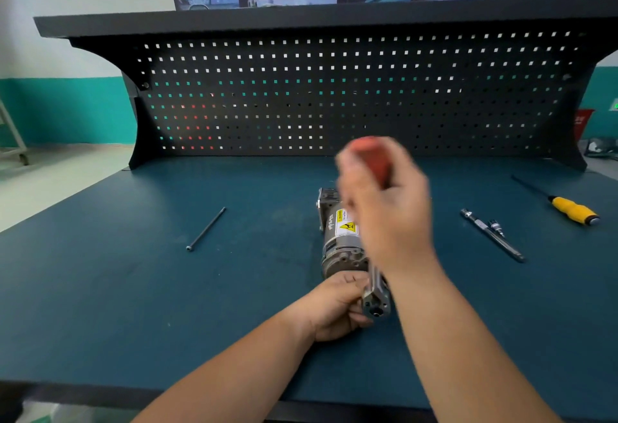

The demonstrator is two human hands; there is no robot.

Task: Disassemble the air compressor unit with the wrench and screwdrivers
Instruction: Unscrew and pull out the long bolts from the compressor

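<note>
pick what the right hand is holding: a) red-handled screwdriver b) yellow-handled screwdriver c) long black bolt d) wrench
a: the right hand grips the red-handled screwdriver above the compressor, while the yellow-handled screwdriver, wrench and long black bolt all lie loose on the bench.

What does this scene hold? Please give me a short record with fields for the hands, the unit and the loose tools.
left hand: grips the near end of the air compressor unit
right hand: grips a red-handled screwdriver, blurred, above the unit
unit: lies on the blue bench
right of unit: wrench, yellow screwdriver
left of unit: long black bolt
</note>
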